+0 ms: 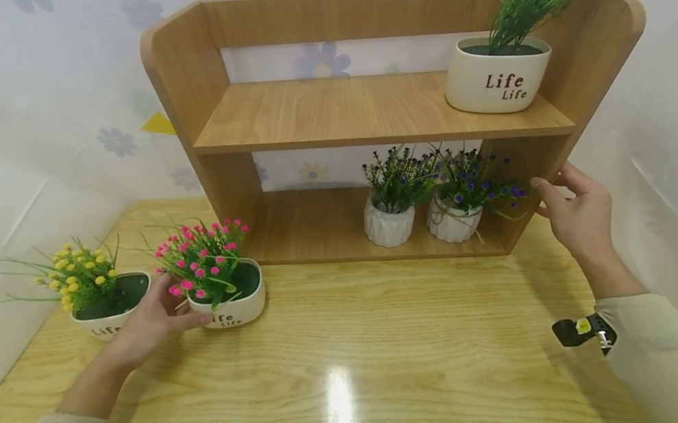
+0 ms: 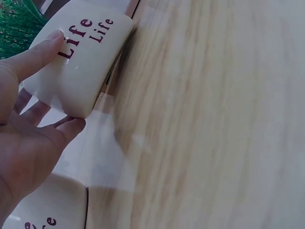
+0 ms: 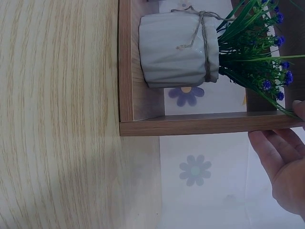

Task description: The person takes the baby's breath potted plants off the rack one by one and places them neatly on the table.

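My left hand [image 1: 149,322] holds a cream oval pot [image 1: 245,306] of pink artificial flowers [image 1: 200,262]. In the left wrist view the thumb lies on the pot's lettered front [image 2: 88,59], and the fingers reach round its end. Whether its base touches the table is unclear. At the right, my right hand [image 1: 583,213] grips the side panel of a two-tier wooden shelf [image 1: 337,111]. The right wrist view shows fingers outside that side panel [image 3: 200,125] and the thumb at its inner side, partly cut off.
A pot of yellow flowers [image 1: 100,326] stands left of my left hand. Two white pots of blue-purple flowers [image 1: 388,225] occupy the lower tier's right half. On the upper tier, at right, sits a cream pot of tall greenery [image 1: 473,81]. A wooden table [image 1: 423,358] lies beneath.
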Demonstrator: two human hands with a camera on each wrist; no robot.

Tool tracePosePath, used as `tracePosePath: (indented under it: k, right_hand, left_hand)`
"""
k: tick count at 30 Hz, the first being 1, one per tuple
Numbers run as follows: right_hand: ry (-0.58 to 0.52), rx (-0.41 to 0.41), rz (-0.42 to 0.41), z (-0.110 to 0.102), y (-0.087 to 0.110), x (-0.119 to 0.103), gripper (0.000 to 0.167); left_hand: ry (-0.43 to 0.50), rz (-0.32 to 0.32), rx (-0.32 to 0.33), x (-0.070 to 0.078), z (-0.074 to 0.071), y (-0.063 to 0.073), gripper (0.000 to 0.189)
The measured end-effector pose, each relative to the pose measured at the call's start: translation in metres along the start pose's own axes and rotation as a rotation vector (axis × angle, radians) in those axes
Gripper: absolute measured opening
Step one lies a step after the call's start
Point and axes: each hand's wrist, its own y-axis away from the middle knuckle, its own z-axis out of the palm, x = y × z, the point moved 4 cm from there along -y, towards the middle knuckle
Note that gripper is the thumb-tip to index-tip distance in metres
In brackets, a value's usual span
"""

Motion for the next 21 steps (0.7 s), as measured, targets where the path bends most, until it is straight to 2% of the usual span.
tracePosePath:
  k: [9,15,21]
  right_hand:
    - [0.006,0.001,0.002,0.0000,0.0007,-0.0009,0.039]
    - [-0.004,0.003,-0.010,0.0004,-0.0008,-0.0004,0.038]
    - [-0.011,0.004,-0.001,-0.0002,-0.0001,0.0000,0.039]
  left_hand:
    - [-0.027,-0.067,-0.008,0.0013,-0.0029,0.0009,0.090]
    - [0.013,-0.084,-0.010,-0.0020,-0.0052,0.0006,0.087]
    - [0.004,-0.075,0.010,-0.0035,-0.0062,0.0006,0.085]
